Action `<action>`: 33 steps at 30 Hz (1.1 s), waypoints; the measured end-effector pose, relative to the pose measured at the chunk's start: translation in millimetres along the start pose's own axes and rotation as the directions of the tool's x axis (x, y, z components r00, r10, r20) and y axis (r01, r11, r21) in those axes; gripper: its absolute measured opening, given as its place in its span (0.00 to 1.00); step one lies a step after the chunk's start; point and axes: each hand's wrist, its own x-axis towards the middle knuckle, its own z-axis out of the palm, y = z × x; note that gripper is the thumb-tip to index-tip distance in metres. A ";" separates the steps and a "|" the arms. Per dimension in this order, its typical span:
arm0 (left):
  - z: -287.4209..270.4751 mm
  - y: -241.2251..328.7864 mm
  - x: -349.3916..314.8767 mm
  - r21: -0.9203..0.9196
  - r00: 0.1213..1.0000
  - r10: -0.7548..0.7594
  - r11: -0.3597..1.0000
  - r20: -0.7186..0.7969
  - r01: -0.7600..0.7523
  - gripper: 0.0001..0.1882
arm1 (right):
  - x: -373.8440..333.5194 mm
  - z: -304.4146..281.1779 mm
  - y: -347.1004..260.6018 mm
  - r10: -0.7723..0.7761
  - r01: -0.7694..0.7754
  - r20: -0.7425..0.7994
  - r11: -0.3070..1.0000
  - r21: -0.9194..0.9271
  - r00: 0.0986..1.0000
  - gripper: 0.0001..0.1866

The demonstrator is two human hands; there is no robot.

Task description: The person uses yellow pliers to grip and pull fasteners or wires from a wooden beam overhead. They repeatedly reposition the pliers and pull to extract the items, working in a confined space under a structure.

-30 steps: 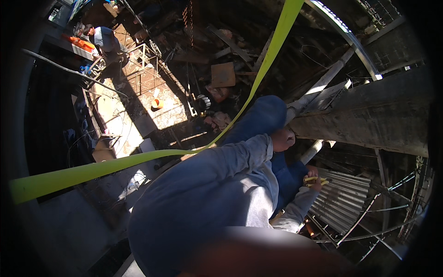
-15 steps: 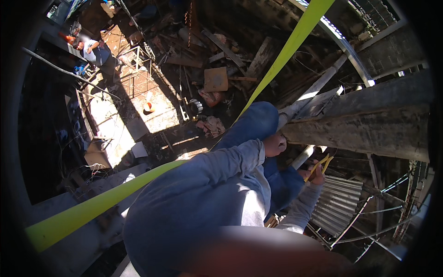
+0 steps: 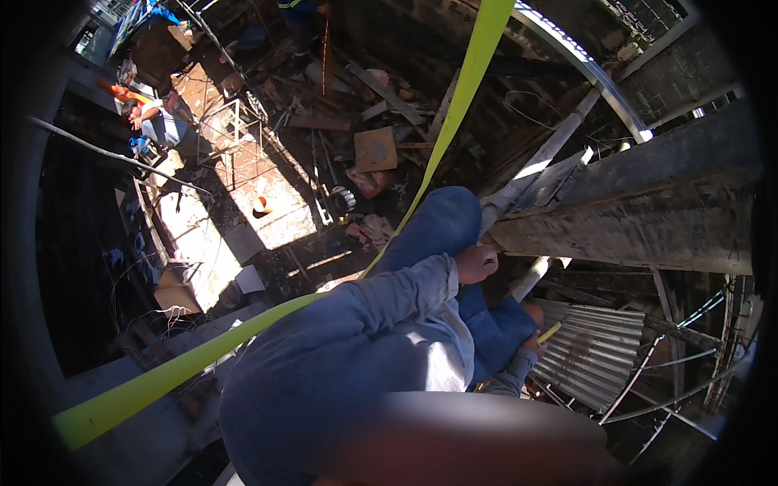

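Observation:
My left hand (image 3: pixel 476 264) is curled into a fist over my jeans, near the end of a thick grey beam (image 3: pixel 624 231). Whatever its fingers hold, if anything, is hidden. Lower and to the right, my right hand (image 3: pixel 533 344) closes around a thin yellow tool (image 3: pixel 551 331) beside my bent leg. One yellow length of it sticks out; its kind cannot be made out. A wide yellow-green strap (image 3: pixel 186 352) runs from the lower left past my body, and continues upward beyond my knee (image 3: pixel 454 215).
A corrugated metal sheet (image 3: pixel 592 348) lies just right of my right hand. Far below are scattered boards and rubble (image 3: pixel 381 89), a cardboard box (image 3: pixel 375 151) and an orange bucket (image 3: pixel 261 205). One person (image 3: pixel 166 128) is at the upper left, another (image 3: pixel 300 12) at the top edge.
My right hand has dropped lower and slightly left with the yellow tool, whose two spread arms showed before. My left hand stays fisted. A second person has come into view at the top.

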 end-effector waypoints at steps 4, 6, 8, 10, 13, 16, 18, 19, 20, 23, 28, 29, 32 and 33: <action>-2.4 -2.2 1.7 -0.026 0.997 0.050 0.998 -0.054 -0.052 0.09 | 8.0 6.5 -0.3 -0.089 0.086 0.025 0.990 0.116 0.996 0.39; -1.7 -2.3 0.1 -0.066 0.999 0.019 0.998 -0.043 -0.021 0.09 | 11.0 9.5 7.8 -0.093 0.092 0.009 0.988 0.123 0.996 0.39; 2.8 0.3 2.0 -0.063 0.991 0.070 0.995 -0.113 -0.078 0.09 | 14.2 12.5 10.7 -0.052 0.049 0.017 0.990 0.129 0.999 0.39; 2.3 3.3 -1.5 -0.093 0.988 0.052 0.994 -0.143 -0.065 0.09 | 21.0 12.7 17.3 -0.046 0.043 0.024 0.992 0.122 0.999 0.39; -1.5 4.4 -0.6 -0.149 0.989 0.012 0.988 -0.147 -0.035 0.08 | 33.8 17.2 18.5 -0.087 0.079 0.041 0.983 0.165 0.995 0.38; 0.3 -1.9 -2.2 -0.138 0.978 0.049 0.987 -0.203 -0.078 0.08 | 39.5 15.3 13.0 -0.143 0.126 0.064 0.969 0.211 0.988 0.37; 2.2 7.1 -1.2 -0.145 0.984 0.073 0.985 -0.163 -0.097 0.08 | 54.9 10.8 26.5 -0.139 0.139 -0.016 0.977 0.161 0.990 0.36; 1.9 11.0 -0.7 -0.154 0.988 0.048 0.985 -0.146 -0.071 0.08 | 56.4 11.5 28.4 -0.149 0.150 -0.018 0.978 0.143 0.989 0.36; -0.1 12.6 -1.9 -0.156 0.990 0.012 0.987 -0.144 -0.035 0.08 | 51.4 14.2 20.8 -0.171 0.170 -0.002 0.977 0.125 0.985 0.36; 4.4 10.9 -3.5 -0.105 0.987 0.049 0.992 -0.152 -0.065 0.07 | 40.1 11.0 10.8 -0.160 0.157 0.019 0.983 0.099 0.987 0.35; 16.4 2.3 -8.2 -0.075 0.984 0.097 0.991 -0.151 -0.109 0.06 | 44.0 7.7 2.3 -0.186 0.180 0.052 0.978 0.105 0.981 0.35; 19.2 3.9 -6.8 -0.073 0.986 0.106 0.991 -0.126 -0.116 0.06 | 42.2 6.6 4.9 -0.177 0.172 0.046 0.980 0.096 0.983 0.35; 29.7 5.2 -7.2 -0.054 0.981 0.149 0.986 -0.122 -0.157 0.06 | 33.4 3.2 9.5 -0.176 0.170 0.044 0.979 0.109 0.983 0.35; 31.8 2.5 -8.1 -0.044 0.977 0.160 0.985 -0.139 -0.167 0.05 | 28.8 2.7 7.3 -0.186 0.179 0.054 0.977 0.118 0.981 0.35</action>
